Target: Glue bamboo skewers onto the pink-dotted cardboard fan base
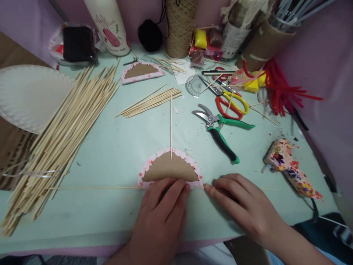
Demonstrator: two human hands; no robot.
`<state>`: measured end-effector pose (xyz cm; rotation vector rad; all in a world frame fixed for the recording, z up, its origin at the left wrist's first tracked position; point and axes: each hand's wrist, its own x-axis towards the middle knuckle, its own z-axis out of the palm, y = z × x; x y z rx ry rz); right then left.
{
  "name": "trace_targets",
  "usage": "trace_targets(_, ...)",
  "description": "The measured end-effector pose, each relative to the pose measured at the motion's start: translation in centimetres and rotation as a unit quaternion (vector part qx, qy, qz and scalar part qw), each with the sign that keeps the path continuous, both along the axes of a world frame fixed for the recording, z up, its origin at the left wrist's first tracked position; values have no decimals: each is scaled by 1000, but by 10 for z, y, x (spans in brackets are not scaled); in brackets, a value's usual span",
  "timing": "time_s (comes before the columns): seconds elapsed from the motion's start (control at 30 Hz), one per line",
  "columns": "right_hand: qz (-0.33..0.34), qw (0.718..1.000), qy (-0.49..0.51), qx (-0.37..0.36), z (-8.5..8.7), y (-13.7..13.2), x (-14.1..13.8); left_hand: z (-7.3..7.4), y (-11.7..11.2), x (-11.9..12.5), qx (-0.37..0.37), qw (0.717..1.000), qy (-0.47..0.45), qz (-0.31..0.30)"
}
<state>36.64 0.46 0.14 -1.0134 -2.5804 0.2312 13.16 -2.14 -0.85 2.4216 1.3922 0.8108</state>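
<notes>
A brown cardboard half-disc with a pink floral edge [171,167] lies on the pale green table near me. A thin bamboo skewer [171,125] stands out from its top, pointing away. Another skewer [91,188] runs along its straight lower edge. My left hand [162,217] lies flat with fingers stretched over that lower edge, pressing it down. My right hand [242,206] rests to the right, fingertips pinched on the right end of the horizontal skewer at the half-disc's corner.
A big heap of skewers [63,136] spreads at the left beside a white paper plate [27,95]. A smaller skewer bundle [151,102], green-handled pruning shears [220,132], scissors [231,103], a second half-disc [142,71], twine spool [180,27], red pipe cleaners [281,90] and floral tape [289,169] lie around.
</notes>
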Motion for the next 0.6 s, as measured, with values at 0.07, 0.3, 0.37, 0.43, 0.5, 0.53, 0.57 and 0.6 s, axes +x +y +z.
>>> trace_targets(0.07, 1, 1000, 0, 2, 0, 0, 0, 0, 0, 0, 1, 1000, -1, -2)
trace_targets(0.3, 1, 1000, -5, 6, 2, 1, -1, 0, 0, 0, 6, 1000, 5, -2)
trace_targets(0.37, 1, 1000, -9, 5, 1, 1, -1, 0, 1, 0, 7, 1000, 3, -3)
trace_targets(0.43, 0, 1000, -10, 7, 1, 0, -1, 0, 1, 0, 8, 1000, 0, -3)
trace_targets(0.5, 1, 1000, -11, 7, 0, 0, 0, 0, 1, 0, 9, 1000, -4, -2)
trace_targets(0.53, 1, 1000, -11, 5, 0, 0, 0, 0, 1, 0, 8, 1000, -6, -2)
trace_targets(0.57, 2, 1000, -11, 4, 0, 0, 0, 0, 1, 0, 8, 1000, -6, -2)
trace_targets(0.6, 3, 1000, -10, 3, 0, 1, 0, 0, 2, 0, 7, 1000, -6, -3)
